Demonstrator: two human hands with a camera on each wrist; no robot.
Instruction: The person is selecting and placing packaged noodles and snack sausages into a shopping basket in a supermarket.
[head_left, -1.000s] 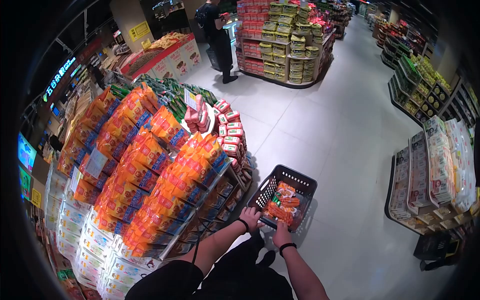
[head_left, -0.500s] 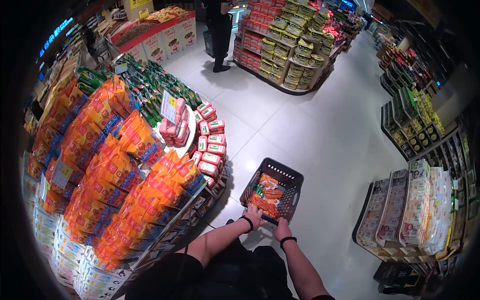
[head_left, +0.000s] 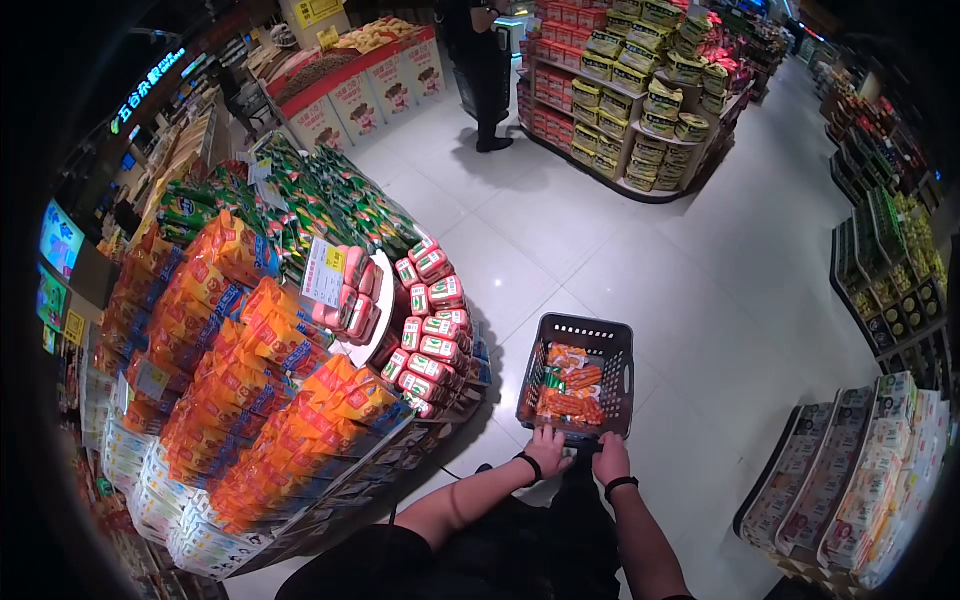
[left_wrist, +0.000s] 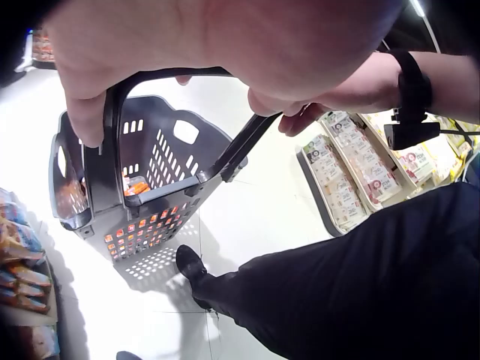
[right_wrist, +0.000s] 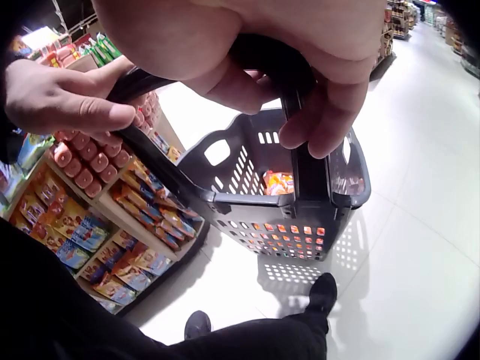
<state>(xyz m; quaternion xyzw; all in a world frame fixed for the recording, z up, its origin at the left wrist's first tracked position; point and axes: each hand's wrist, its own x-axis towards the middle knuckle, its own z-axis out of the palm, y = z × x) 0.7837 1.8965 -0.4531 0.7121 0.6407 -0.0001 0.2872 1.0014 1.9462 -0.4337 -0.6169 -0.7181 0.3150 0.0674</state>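
Note:
A black plastic shopping basket (head_left: 620,385) with perforated walls is in front of my legs in the head view. Inside lie several orange-and-red packets (head_left: 570,405), some with green on them. My right hand (right_wrist: 300,52) grips the basket's black handle (right_wrist: 311,180), fingers curled round its bend. On the handle's other side, my left hand (left_wrist: 187,45) holds it too, one finger hooked over the bar. From the head view, the left hand (head_left: 548,455) and right hand (head_left: 611,462) are side by side at the basket's near edge.
Left of the basket stands a display of orange snack bags (head_left: 240,400), with pink packs (head_left: 430,365) at its rounded end. A low rack (head_left: 850,480) is at the right. Ahead, a person (head_left: 480,70) stands beside a shelf of yellow packs (head_left: 655,130). Pale tiled floor (head_left: 530,240) runs between.
The pink-pack end of the display has come closer. The view swung one way and then back, and the basket now sits straighter before me. Both hands have stayed on its handle.

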